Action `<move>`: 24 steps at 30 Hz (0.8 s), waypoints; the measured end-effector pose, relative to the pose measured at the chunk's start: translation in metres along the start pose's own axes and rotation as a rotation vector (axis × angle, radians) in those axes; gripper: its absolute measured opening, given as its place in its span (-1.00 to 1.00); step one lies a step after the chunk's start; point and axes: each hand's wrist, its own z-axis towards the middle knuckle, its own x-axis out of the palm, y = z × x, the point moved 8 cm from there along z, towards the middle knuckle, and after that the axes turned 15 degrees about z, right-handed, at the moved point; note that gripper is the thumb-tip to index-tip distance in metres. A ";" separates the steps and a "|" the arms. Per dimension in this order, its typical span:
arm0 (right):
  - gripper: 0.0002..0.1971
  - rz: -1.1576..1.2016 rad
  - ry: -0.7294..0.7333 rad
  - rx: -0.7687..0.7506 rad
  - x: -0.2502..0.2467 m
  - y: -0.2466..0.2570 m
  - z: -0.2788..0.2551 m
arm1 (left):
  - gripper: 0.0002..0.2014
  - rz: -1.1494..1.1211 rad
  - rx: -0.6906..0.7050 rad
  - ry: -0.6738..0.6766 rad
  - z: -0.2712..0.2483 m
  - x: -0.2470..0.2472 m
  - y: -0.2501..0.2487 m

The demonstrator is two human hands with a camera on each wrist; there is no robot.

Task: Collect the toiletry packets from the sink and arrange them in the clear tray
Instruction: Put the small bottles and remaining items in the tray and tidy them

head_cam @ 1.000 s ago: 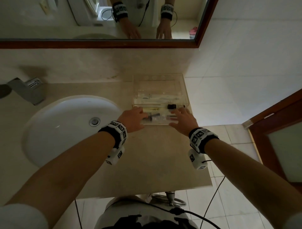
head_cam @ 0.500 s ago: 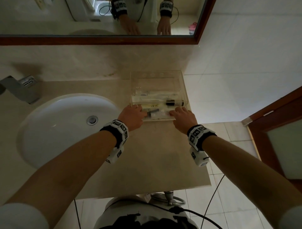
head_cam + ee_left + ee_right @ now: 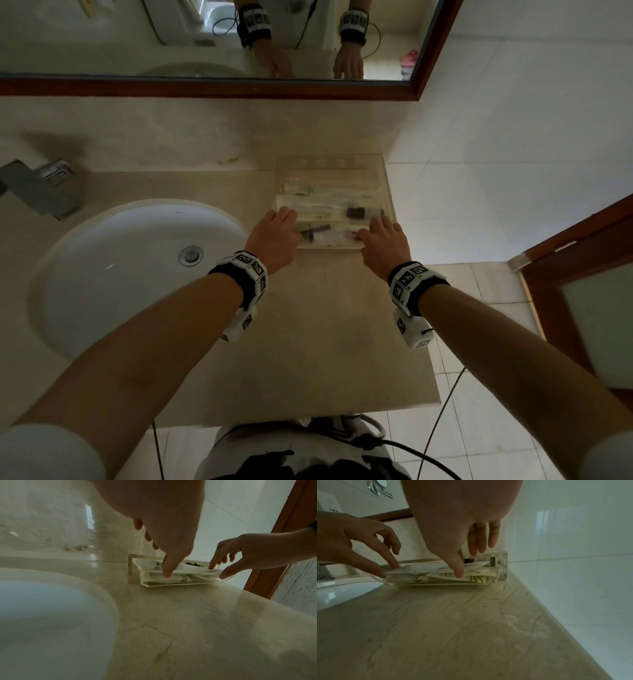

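Toiletry packets [image 3: 436,568]: lying stacked inside the clear tray [image 3: 385,185], near its front wall.
Clear tray: sitting on the counter [image 3: 318,325], right of the sink [image 3: 113,267], against the back wall.
Left hand [image 3: 274,240]: its fingers [image 3: 167,569] are extending straight, tips pressing the packets' left end.
Right hand [image 3: 385,243]: its fingers [image 3: 458,566] are reaching straight down, touching the packets' right end, gripping nothing.
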 end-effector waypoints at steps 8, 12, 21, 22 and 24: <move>-0.66 -0.021 -0.011 0.008 -0.006 -0.001 0.006 | -0.92 -0.116 -0.020 -0.063 0.006 0.000 -0.001; -0.63 0.008 0.012 -0.008 -0.002 -0.002 0.007 | -0.94 -0.121 -0.008 -0.098 0.005 0.000 0.001; -0.50 0.012 -0.080 0.047 -0.010 -0.006 0.012 | -0.63 -0.138 -0.087 0.038 0.006 0.016 0.009; -0.44 0.023 -0.081 0.052 -0.010 -0.007 0.013 | -0.55 -0.147 -0.108 0.049 0.007 0.017 0.010; -0.36 0.044 -0.058 0.066 -0.009 -0.009 0.016 | -0.45 -0.171 -0.140 0.072 0.008 0.017 0.013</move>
